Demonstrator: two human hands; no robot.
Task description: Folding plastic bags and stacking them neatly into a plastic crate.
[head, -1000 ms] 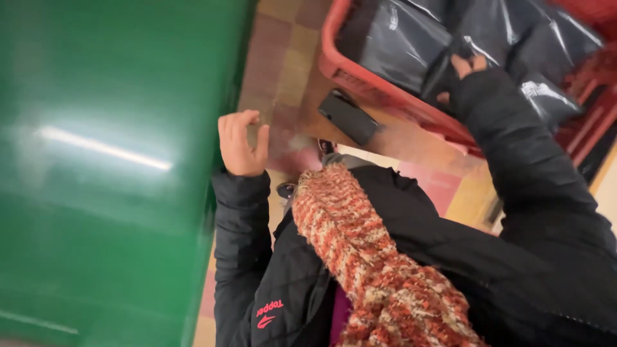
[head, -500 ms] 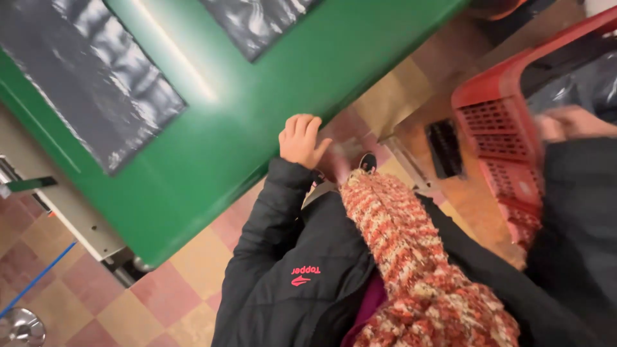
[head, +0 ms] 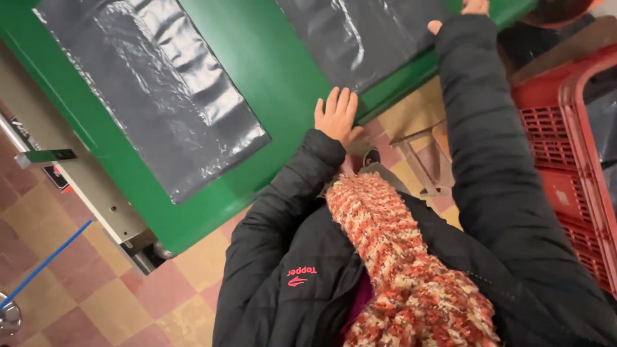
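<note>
While the head camera is looking steeply down over a black jacket (head: 308, 257) and a knitted red-and-cream scarf (head: 405, 257), the left hand (head: 337, 115) is lying flat on the near edge of a green table (head: 270, 71), its fingers (head: 340, 103) stretched out side by side and gripping nothing. It is resting just beside the near corner of a dark plastic sheet (head: 360, 35) that is spread on the table toward the right. The right hand (head: 464, 11) is reaching farther out along the right side, at the far right edge of that same sheet; only a thumb tip and a few knuckles are showing above the sleeve, so I cannot tell how far its fingers are curled or whether they are pinching the plastic. A second dark plastic sheet (head: 154, 96) is lying flat on the left part of the table, well apart from both hands. To the right, a red plastic crate (head: 565, 148) is standing beside the right arm. Below, a tiled floor (head: 96, 302) in tan and reddish squares is showing.
</note>
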